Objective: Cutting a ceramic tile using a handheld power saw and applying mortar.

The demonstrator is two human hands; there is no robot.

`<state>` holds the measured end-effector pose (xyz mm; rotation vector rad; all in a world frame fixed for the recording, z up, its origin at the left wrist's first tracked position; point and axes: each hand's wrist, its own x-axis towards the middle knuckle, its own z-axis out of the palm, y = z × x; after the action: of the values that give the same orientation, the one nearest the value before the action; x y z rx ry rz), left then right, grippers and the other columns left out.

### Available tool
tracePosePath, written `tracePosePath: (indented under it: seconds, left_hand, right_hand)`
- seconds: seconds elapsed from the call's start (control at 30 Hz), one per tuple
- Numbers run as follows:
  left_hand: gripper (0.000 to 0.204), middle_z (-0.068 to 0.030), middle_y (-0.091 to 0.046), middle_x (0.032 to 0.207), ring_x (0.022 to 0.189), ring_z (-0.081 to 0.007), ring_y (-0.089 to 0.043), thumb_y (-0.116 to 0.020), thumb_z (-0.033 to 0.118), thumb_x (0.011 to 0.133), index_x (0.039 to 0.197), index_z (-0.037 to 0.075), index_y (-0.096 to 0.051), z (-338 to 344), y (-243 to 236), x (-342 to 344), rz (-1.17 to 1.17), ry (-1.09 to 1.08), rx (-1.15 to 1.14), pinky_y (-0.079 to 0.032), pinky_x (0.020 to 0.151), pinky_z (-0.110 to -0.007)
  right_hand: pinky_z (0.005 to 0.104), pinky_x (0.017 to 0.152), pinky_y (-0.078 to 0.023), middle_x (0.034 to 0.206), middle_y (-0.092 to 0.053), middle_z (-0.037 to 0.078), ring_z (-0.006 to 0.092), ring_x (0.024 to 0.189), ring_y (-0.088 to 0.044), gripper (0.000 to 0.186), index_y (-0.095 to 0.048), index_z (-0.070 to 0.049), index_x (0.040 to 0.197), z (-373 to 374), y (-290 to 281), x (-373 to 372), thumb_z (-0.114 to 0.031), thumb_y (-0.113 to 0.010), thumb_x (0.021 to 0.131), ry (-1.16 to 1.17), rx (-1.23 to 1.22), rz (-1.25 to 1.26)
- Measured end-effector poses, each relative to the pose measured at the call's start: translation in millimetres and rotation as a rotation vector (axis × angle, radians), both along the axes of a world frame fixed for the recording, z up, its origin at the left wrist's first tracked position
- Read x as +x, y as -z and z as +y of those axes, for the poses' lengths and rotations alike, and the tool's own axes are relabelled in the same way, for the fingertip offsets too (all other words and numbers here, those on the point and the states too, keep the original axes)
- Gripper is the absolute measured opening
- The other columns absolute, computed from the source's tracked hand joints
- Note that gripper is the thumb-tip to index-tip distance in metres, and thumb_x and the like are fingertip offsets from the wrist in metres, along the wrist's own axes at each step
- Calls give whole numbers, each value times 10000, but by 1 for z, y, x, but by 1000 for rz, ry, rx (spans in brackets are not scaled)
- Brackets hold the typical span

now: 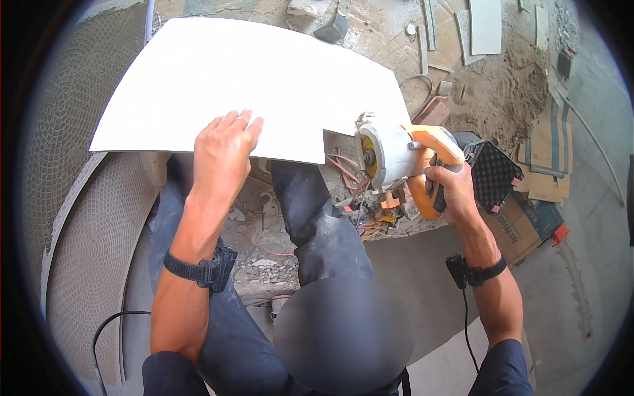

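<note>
A large white tile (231,79) lies in front of me, its near edge over my legs. My left hand (226,148) rests on top of it near that edge, palm down, with the fingers slightly bent. A rectangular notch shows at the tile's near right corner. Beside this notch is a handheld circular saw (389,155) with a pale guard, a yellow disc and an orange handle. My right hand (456,190) is wrapped round that handle. The saw's body hides part of the tile's right edge, so I cannot tell whether the disc touches it.
Curved stacked tiles with a textured underside (99,244) stand at my left. Rubble and cables lie between and beside my legs. To the right are an open black case (495,173) with foam lining and flattened cardboard (549,158). Sand (492,99) and tile offcuts (485,26) lie farther back.
</note>
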<state>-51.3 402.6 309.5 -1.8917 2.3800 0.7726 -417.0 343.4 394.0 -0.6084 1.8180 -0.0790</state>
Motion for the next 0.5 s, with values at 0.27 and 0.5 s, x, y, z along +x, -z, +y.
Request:
tracePosePath:
  seconds: [0.27, 0.5]
  left_hand:
    - [333, -171, -719, 1094, 1062, -311, -679, -628, -83, 728, 1027, 20, -734, -9, 1, 0, 39, -7, 10, -542, 900, -406]
    - [391, -185, -706, 1122, 1066, -338, -670, -596, -100, 722, 1077, 14, -714, -10, 2, 0, 10, 56, 34, -539, 897, -417]
  right_hand:
    - [257, 646, -487, 863, -614, 34, 113, 692, -583, 365, -633, 24, 1098, -5, -19, -9, -51, -622, 741, -7, 75, 24]
    - [238, 661, -478, 945, -608, 17, 83, 773, -578, 506, -606, 3, 1235, 0, -74, -47, -75, -624, 736, 215, 3, -63]
